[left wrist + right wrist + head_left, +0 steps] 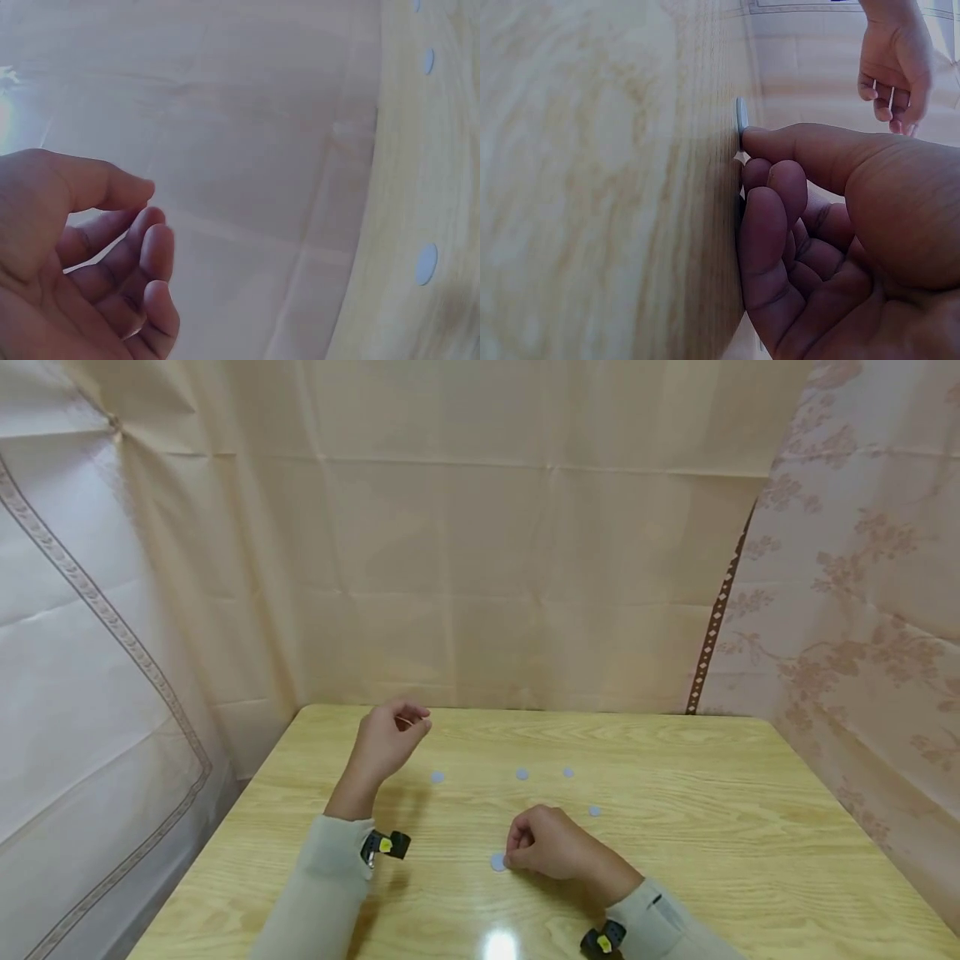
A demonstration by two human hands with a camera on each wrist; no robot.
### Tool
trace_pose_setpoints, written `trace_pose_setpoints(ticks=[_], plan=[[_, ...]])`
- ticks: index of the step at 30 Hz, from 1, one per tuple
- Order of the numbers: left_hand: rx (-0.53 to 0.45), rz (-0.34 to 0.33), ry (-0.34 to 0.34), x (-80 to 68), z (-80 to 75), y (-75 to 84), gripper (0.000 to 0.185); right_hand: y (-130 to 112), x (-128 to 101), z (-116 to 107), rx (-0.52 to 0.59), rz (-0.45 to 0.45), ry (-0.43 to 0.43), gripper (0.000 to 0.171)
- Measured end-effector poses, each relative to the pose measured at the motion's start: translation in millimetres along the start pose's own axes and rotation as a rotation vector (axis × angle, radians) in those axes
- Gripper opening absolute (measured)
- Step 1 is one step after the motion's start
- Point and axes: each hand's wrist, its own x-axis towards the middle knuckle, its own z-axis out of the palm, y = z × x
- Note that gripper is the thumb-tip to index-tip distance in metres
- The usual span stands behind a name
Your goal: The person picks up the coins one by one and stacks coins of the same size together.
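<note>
My right hand is low over the table, its fingers curled and touching the wood. Its thumb and fingertips are at the edge of a small, flat, pale grey disc that lies at the tabletop. Edge-on in the right wrist view, the same disc shows against the thumb tip, partly covered by it. Raised above the far left of the table, my left hand has loosely bent fingers and nothing between them. A second grey disc lies just right of it.
Three more grey discs lie on the wooden table: one at the middle, a disc further right and a nearer disc. A beige cloth hangs behind the far edge, with patterned cloths at both sides.
</note>
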Motion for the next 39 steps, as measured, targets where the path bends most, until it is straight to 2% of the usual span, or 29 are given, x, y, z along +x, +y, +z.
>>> trace_pose_setpoints(ticks=[5,11,20,26,32,39], plan=[[-0.039,-0.014,0.049,0.5,1.9,-6.4,0.016,0,0,0,0.006,0.001,-0.001,0.012],[-0.028,-0.084,0.048,3.1,5.7,-17.8,0.016,-1,-1,-1,0.007,0.0,0.001,0.013],[0.014,-0.13,-0.049,8.4,18.2,-40.3,0.015,-2,-2,-1,0.007,0.002,0.004,0.013],[0.026,-0.2,-0.129,8.7,29.1,-52.4,0.017,-3,-2,0,0.026,0.009,0.003,0.013],[0.036,-0.256,-0.209,7.5,36.9,-58.0,0.022,-3,-2,0,0.028,0.015,0.004,0.013],[0.049,-0.251,-0.25,3.6,44.1,-61.4,0.023,-3,-2,0,0.019,0.008,0.004,0.013]])
